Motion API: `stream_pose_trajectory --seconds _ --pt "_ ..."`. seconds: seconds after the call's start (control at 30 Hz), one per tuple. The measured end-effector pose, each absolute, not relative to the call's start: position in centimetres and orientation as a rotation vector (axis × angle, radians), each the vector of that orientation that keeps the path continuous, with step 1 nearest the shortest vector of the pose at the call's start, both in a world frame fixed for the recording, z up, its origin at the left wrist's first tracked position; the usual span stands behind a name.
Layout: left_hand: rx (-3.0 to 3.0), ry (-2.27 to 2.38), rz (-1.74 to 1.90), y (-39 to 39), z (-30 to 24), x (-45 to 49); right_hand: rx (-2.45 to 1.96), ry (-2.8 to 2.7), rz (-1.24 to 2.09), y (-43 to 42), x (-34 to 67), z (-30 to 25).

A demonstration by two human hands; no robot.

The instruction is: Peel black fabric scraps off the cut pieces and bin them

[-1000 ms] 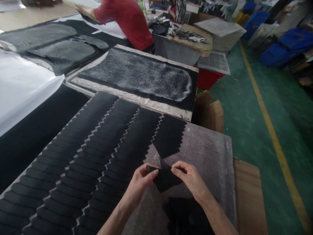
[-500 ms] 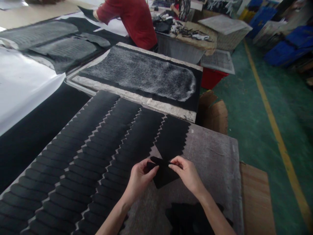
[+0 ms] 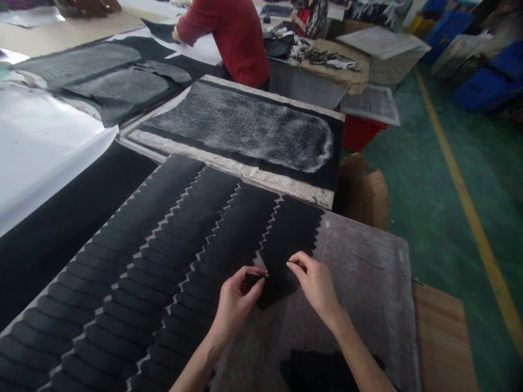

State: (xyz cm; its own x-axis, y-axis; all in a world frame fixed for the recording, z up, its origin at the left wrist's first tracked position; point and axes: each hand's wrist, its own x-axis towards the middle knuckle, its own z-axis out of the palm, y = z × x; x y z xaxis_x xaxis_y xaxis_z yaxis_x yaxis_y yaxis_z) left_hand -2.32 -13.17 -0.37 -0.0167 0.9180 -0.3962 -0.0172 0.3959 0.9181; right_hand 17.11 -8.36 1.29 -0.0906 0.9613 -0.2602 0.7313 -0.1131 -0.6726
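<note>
My left hand (image 3: 242, 291) is closed, thumb and forefinger pinching a small black fabric piece (image 3: 254, 278) over the lower end of the rightmost row (image 3: 292, 226). Across a short gap to its right, my right hand (image 3: 316, 280) pinches the thin edge of a black fabric piece (image 3: 298, 265). Whether both hands grip one piece cannot be made out, black on black. Overlapping black pieces with zigzag side edges lie in several long rows (image 3: 163, 261) on the grey-brown board (image 3: 359, 272). A loose black pile (image 3: 316, 370) lies near my right forearm.
Beyond the rows sits a board with a speckled black sheet (image 3: 245, 122). A person in a red top (image 3: 237, 38) works behind it. White sheeting (image 3: 49, 141) spreads at left. A cardboard box (image 3: 365, 190) and wooden panel (image 3: 443, 332) stand by the board's right side.
My hands have moved slightly apart, the right one shifting right. The black piece that stood up folded between them now shows only small pinched parts. The view has shifted slightly.
</note>
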Motion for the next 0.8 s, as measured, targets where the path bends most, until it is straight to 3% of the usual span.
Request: stream_pose_trajectory --seconds 0.33,0.8 --pt "0.794 1.214 0.884 -13.2 0.0 -2.9 -1.896 -1.815 1.132 -7.7 17.4 1.3" --pt "1.51 1.301 0.906 -12.7 0.2 -2.5 -1.92 -1.694 1.148 -8.0 17.5 1.0"
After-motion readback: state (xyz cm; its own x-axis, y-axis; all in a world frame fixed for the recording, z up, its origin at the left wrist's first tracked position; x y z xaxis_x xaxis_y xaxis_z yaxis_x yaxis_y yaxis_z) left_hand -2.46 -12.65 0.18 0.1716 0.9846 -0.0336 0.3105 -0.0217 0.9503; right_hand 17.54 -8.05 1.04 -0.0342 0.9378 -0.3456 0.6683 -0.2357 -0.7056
